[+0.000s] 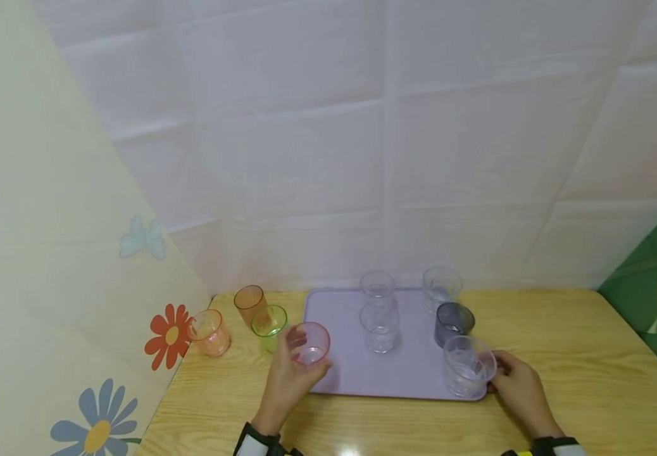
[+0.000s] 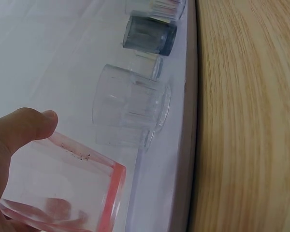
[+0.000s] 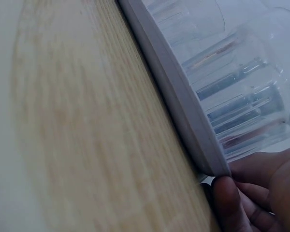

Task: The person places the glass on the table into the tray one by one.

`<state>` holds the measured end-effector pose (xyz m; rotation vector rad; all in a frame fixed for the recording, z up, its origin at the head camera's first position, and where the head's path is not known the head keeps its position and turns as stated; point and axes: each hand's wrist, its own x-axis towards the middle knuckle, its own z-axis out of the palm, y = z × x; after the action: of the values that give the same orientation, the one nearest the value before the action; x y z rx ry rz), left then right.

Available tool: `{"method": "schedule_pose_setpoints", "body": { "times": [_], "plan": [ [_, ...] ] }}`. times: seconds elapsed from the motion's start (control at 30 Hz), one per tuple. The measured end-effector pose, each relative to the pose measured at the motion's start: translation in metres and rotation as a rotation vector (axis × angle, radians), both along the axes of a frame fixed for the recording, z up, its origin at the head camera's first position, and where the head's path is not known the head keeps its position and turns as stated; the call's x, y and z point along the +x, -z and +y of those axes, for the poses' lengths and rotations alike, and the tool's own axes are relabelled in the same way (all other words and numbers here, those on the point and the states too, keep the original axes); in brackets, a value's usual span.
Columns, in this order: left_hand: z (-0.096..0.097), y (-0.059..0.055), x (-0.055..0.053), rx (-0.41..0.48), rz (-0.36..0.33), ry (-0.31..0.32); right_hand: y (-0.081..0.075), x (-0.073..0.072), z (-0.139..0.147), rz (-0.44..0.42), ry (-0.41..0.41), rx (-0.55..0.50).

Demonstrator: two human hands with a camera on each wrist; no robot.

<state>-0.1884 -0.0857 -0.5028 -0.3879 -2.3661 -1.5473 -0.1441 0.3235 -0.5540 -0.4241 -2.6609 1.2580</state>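
My left hand [image 1: 288, 383] grips a pink-rimmed clear cup [image 1: 314, 348], thumb on one side and fingers on the other, over the left edge of a lilac tray [image 1: 416, 364]. In the left wrist view the pink cup [image 2: 63, 181] leans, its pink base towards the tray. The right hand [image 1: 519, 386] pinches the tray's front right corner, its fingertips [image 3: 227, 195] at the rim. Right by it, a ridged clear cup [image 1: 465, 380] stands on that corner. Behind this one is a dark grey cup [image 1: 454, 326].
Two clear cups stand mid-tray, one near [image 1: 380, 332] and one far [image 1: 378, 291]; another clear cup [image 1: 442, 291] is at the back right. Left of the tray, on the wooden table [image 1: 562, 329], are green [image 1: 269, 326], amber [image 1: 250, 307] and orange [image 1: 211, 339] cups. A white sheet hangs behind.
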Motion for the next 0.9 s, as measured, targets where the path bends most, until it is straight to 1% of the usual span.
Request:
{"method": "schedule_pose_setpoints", "body": {
  "times": [0.27,0.47,0.6,0.7,0.9],
  "plan": [
    [0.008,-0.001,0.002,-0.008,-0.021,0.017,-0.002,0.000,0.001,-0.008,-0.006,0.003],
    [0.014,0.001,0.002,-0.006,-0.030,0.036,-0.001,0.001,-0.001,-0.004,-0.002,-0.002],
    [0.017,0.002,0.002,0.001,-0.020,0.046,-0.001,0.001,-0.001,0.003,-0.003,0.001],
    [0.019,0.003,0.002,-0.008,-0.010,0.047,-0.002,0.001,0.000,0.002,-0.005,0.008],
    [0.024,0.005,0.003,-0.035,0.010,0.075,-0.003,0.002,0.000,0.009,-0.017,0.015]
  ]
}}
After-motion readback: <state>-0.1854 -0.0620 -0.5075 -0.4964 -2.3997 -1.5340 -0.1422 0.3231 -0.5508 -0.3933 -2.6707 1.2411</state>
